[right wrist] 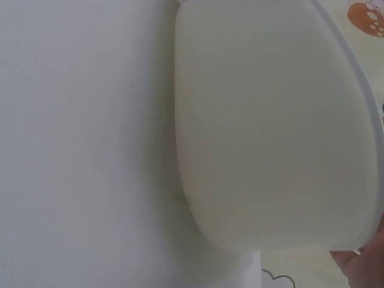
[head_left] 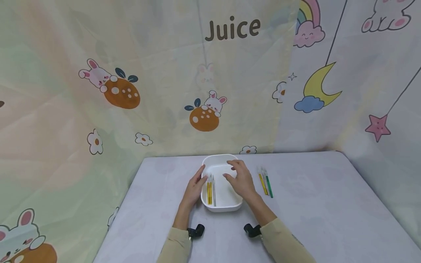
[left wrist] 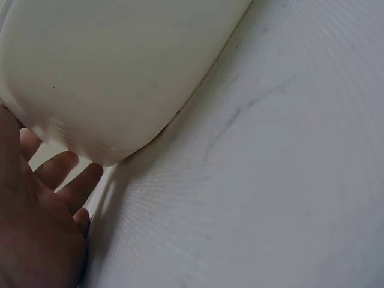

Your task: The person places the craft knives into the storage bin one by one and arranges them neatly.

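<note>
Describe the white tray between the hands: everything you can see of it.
The white tray is a shallow, rounded-corner rectangular dish, plastic by its look, sitting flat on the table. Yellow and pale pens lie along its left side. The left hand touches its left wall; the right hand hovers over its right half.

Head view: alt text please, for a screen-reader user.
Both hands rest at a white tray on a pale table: the left hand against its left rim, the right hand over it. Pens lie inside; more pens lie to its right.
</note>
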The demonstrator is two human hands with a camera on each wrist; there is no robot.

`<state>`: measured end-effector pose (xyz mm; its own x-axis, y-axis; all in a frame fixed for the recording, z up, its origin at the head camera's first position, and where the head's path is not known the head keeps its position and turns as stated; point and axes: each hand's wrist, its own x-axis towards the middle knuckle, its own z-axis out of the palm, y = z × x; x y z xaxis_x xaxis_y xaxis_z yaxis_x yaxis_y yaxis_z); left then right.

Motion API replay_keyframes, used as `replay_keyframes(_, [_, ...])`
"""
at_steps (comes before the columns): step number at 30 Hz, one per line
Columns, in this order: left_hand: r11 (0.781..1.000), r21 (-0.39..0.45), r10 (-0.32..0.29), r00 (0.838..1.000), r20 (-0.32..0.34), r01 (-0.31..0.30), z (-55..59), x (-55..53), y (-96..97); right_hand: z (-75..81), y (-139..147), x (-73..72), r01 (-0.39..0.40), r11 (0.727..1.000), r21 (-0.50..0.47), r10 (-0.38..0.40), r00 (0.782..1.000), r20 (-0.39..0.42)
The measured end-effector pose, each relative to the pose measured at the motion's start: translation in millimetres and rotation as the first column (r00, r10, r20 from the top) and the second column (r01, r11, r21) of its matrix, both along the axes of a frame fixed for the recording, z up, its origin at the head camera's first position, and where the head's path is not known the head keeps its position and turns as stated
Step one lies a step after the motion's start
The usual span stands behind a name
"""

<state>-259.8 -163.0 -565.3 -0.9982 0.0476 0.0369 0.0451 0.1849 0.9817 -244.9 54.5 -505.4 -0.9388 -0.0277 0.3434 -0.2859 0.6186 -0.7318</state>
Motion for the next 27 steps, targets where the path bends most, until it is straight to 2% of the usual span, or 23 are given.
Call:
replay_keyframes(6, [1.0,-0.007,-0.001,1.0,-0.001,0.001,2.0,0.2,0.9,1.3,11.4,-2.8,0.044,0.998,-0.035,-0.043,0.999,0.028])
replay_keyframes(14, [0.999,-0.036,0.01,1.0,0.003,-0.009,3.1,0.6,0.4,-5.0,29.4,-6.6,0.114,0.988,-0.101,-0.107,0.992,0.074])
replay_keyframes(27, [1.0,-0.027,0.009,1.0,-0.004,-0.009,1.7,0.7,0.6,-10.1,45.7,-7.2,0.169,0.979,-0.11,-0.153,0.978,0.139])
